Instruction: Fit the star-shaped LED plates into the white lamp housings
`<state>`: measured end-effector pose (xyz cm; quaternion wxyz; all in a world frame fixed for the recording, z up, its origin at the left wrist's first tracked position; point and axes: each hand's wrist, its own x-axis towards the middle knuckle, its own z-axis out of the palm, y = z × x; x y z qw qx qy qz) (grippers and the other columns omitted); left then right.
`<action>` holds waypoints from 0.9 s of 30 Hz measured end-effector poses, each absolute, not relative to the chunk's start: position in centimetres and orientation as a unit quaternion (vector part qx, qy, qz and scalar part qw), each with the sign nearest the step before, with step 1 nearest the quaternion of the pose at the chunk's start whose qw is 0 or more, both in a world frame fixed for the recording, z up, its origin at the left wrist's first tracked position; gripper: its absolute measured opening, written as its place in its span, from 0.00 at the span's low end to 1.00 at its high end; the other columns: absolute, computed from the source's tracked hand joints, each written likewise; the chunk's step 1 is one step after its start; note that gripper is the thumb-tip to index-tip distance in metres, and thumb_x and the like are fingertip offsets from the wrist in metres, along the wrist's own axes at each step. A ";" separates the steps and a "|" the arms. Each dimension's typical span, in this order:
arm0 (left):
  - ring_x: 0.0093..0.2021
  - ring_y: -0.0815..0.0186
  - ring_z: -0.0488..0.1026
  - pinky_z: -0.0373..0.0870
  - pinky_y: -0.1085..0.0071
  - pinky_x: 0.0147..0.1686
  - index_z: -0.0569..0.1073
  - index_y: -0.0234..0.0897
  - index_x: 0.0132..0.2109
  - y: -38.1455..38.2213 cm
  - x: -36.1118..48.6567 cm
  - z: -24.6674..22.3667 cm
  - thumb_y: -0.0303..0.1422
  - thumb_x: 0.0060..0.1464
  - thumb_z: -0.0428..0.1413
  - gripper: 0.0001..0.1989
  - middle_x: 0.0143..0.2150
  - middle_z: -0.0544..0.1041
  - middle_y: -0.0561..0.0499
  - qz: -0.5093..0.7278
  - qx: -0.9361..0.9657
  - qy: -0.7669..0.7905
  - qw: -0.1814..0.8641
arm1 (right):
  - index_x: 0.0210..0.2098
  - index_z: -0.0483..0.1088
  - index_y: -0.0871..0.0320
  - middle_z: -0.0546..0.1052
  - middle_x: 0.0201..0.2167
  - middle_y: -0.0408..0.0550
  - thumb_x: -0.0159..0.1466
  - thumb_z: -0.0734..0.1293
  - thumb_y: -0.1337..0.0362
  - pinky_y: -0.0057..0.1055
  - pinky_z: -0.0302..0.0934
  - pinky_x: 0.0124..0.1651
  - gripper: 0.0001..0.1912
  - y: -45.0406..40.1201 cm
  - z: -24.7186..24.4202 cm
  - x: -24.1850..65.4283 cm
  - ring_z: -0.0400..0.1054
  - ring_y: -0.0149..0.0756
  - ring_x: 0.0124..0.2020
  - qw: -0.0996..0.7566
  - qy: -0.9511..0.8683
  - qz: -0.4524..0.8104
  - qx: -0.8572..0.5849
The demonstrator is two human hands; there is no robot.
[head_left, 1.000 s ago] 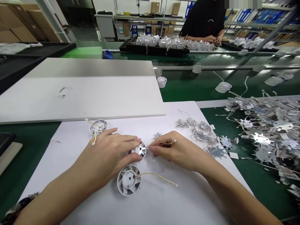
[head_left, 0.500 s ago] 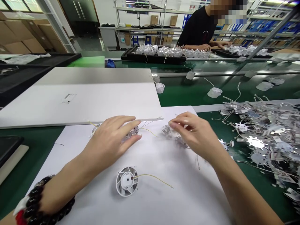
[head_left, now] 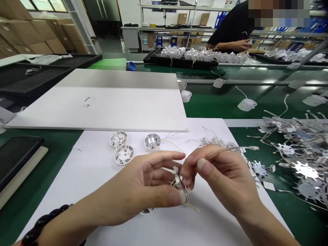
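Between thumb and fingers my left hand [head_left: 153,184] holds a small silvery metal part [head_left: 180,182] with thin prongs. My right hand [head_left: 220,174] is pinched at the same part's right side, and a thin cable [head_left: 241,148] with a small connector runs out over its fingers. Beneath my left hand, a white fan [head_left: 148,211] is mostly hidden, its yellow wire showing at the right. Farther back on the white sheet [head_left: 194,229] lie two white fans [head_left: 124,154] close together and another fan [head_left: 152,140] with a silvery plate. Several metal parts [head_left: 217,140] lie behind my right hand.
A large white board [head_left: 133,106] covers the back left. At the right is a heap of star-shaped metal parts with cables [head_left: 304,147]. A dark device [head_left: 17,153] rests at the left. White housings [head_left: 247,104] stand farther back, near a black tray [head_left: 179,63] and a person in black [head_left: 230,25].
Both hands have come together nearer to me, now with a metal part between them. The view has shifted left, and the far person leans farther right.
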<state>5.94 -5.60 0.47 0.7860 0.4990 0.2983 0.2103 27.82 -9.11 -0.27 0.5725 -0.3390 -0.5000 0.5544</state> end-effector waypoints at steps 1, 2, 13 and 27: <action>0.55 0.57 0.83 0.81 0.62 0.56 0.79 0.49 0.63 -5.6 5.9 0.4 0.31 0.60 0.72 0.26 0.54 0.85 0.49 0.210 0.481 0.304 0.795 | 0.41 0.86 0.50 0.84 0.34 0.45 0.76 0.76 0.56 0.28 0.79 0.33 0.08 -9.3 -0.5 27.4 0.80 0.34 0.30 0.575 -0.495 0.557 -0.337; 0.52 0.60 0.83 0.81 0.65 0.52 0.81 0.48 0.59 -5.6 5.8 0.3 0.29 0.59 0.72 0.22 0.50 0.85 0.51 0.213 0.467 0.314 0.798 | 0.42 0.86 0.50 0.84 0.36 0.46 0.76 0.76 0.56 0.28 0.79 0.33 0.08 -9.3 -0.7 27.0 0.80 0.34 0.30 0.582 -0.491 0.551 -0.342; 0.37 0.70 0.80 0.78 0.81 0.34 0.80 0.49 0.47 -6.8 4.3 0.0 0.28 0.58 0.71 0.14 0.39 0.85 0.59 0.261 0.529 0.383 0.710 | 0.35 0.81 0.58 0.78 0.28 0.43 0.68 0.80 0.43 0.19 0.68 0.26 0.23 -8.2 -1.4 26.4 0.69 0.27 0.24 0.374 -0.425 0.722 -0.397; 0.27 0.66 0.83 0.86 0.72 0.31 0.85 0.46 0.47 -5.8 2.6 -0.2 0.37 0.58 0.74 0.12 0.38 0.85 0.54 0.241 0.410 0.385 0.791 | 0.35 0.80 0.58 0.79 0.30 0.42 0.70 0.79 0.44 0.18 0.63 0.28 0.23 -8.4 -1.5 26.6 0.68 0.23 0.24 0.365 -0.432 0.716 -0.409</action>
